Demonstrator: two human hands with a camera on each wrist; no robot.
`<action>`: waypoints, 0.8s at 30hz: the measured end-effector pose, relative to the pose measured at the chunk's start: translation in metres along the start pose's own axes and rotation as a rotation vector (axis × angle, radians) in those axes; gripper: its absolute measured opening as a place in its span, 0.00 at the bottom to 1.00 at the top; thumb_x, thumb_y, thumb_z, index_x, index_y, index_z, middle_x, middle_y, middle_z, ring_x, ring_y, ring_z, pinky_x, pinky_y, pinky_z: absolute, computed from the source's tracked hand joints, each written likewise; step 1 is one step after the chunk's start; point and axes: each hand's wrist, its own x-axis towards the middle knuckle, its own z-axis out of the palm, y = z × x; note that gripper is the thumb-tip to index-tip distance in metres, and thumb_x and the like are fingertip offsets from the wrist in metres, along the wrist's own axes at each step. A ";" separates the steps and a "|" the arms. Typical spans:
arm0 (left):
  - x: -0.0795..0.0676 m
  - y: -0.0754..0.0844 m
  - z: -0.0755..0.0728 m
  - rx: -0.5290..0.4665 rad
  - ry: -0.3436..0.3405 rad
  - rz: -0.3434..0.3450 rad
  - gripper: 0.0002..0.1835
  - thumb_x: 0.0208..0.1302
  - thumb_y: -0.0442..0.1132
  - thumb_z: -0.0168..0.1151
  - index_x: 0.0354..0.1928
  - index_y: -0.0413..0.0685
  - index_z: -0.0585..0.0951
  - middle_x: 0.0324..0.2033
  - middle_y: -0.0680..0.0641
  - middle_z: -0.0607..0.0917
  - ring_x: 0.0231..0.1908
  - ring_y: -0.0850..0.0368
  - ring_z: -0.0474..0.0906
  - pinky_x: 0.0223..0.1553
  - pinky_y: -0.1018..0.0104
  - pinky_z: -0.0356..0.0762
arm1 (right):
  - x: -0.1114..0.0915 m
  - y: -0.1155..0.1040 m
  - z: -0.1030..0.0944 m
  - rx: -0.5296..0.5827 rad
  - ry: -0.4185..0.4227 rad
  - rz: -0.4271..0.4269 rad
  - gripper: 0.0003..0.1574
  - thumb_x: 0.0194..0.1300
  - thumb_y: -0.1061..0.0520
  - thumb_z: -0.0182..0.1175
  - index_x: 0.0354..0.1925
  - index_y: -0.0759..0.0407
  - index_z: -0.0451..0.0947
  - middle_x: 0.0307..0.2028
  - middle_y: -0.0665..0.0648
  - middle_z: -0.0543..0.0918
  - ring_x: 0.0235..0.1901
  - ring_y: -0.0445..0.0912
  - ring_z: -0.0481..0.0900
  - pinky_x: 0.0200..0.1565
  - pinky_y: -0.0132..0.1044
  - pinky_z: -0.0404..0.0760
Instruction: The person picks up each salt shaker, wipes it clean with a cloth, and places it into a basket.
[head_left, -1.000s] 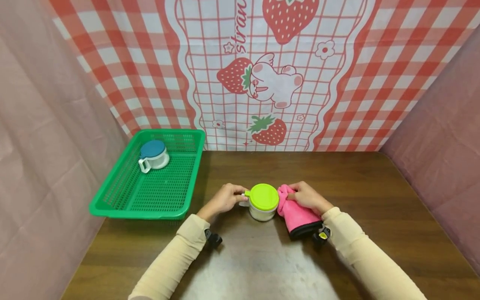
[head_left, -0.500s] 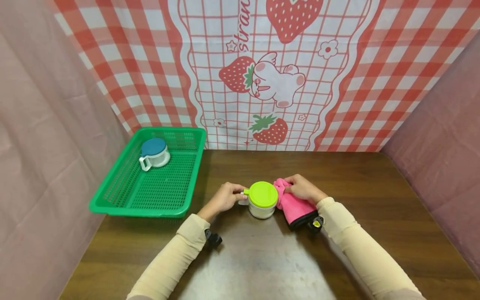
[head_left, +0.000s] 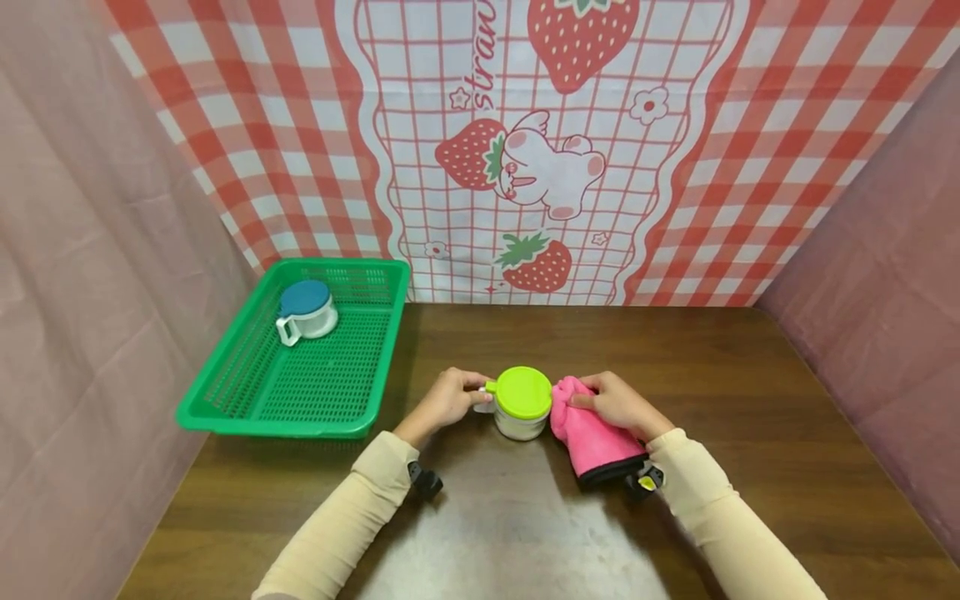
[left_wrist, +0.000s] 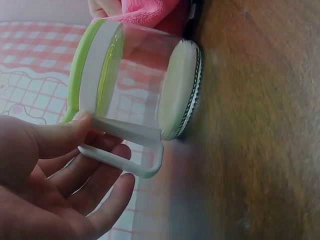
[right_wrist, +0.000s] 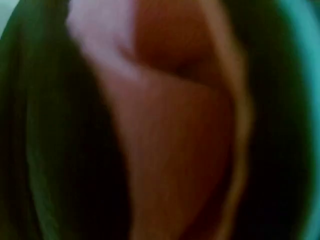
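A clear jar (head_left: 522, 425) with a lime-green lid (head_left: 523, 392) and white handle stands on the table. My left hand (head_left: 447, 397) pinches the handle (left_wrist: 120, 162) between thumb and fingers, which the left wrist view shows close up. My right hand (head_left: 618, 402) grips a bunched pink cloth (head_left: 600, 442) with a black edge. The cloth's bunched end is against the right side of the jar, and its loose part hangs toward the wrist. Blurred pink fabric (right_wrist: 175, 135) and dark shapes fill the right wrist view, where the fingers cannot be made out.
A green plastic basket (head_left: 382, 375) stands at the left of the wooden table (head_left: 750, 400). Inside it, near the back left, is a similar jar (head_left: 306, 308) with a blue lid and white handle. A red-checked strawberry curtain (head_left: 517, 242) hangs behind the table.
My right hand slid the cloth away from me along the jar's side, then back toward me. The left hand stays on the handle, and the jar has barely moved.
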 end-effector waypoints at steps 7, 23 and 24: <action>-0.001 -0.001 0.004 -0.090 -0.002 -0.027 0.13 0.59 0.31 0.66 0.46 0.38 0.86 0.43 0.40 0.88 0.45 0.51 0.81 0.46 0.68 0.77 | -0.014 0.001 0.007 0.027 0.024 0.012 0.14 0.66 0.57 0.61 0.46 0.65 0.83 0.25 0.52 0.77 0.24 0.42 0.70 0.26 0.30 0.70; 0.001 -0.011 0.009 -0.255 0.010 0.016 0.14 0.59 0.28 0.65 0.48 0.35 0.84 0.44 0.38 0.87 0.44 0.55 0.81 0.42 0.76 0.75 | -0.026 0.000 0.020 0.049 0.099 0.072 0.18 0.65 0.54 0.62 0.45 0.68 0.82 0.26 0.52 0.78 0.25 0.42 0.71 0.26 0.32 0.72; 0.001 -0.012 0.009 -0.254 0.010 0.020 0.14 0.59 0.28 0.65 0.47 0.35 0.84 0.44 0.37 0.87 0.44 0.55 0.81 0.42 0.76 0.75 | -0.027 0.000 0.020 0.051 0.100 0.073 0.18 0.65 0.54 0.62 0.45 0.68 0.82 0.25 0.52 0.78 0.24 0.42 0.71 0.25 0.32 0.72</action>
